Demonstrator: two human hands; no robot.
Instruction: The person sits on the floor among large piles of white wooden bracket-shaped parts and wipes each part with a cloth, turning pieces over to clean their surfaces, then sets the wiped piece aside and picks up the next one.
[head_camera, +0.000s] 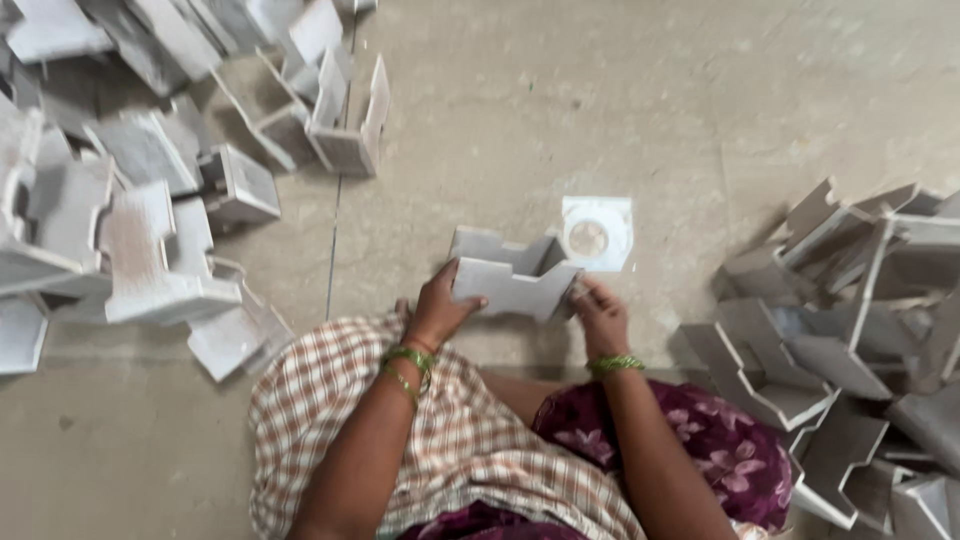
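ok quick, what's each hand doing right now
Left hand: closed on the left end of the grey notched piece.
Right hand: gripping the right end of the same piece.

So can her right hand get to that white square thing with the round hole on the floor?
Probably yes. The white square piece lies on bare floor just past the right hand, with nothing between them. But that hand now grips the grey notched piece together with the left hand.

grey notched panel piece (512, 283), white square plate (598, 233), beige concrete floor (600, 100), brown-and-white checked cloth (450, 440), maroon floral fabric (715, 440), green bangles (410, 362)
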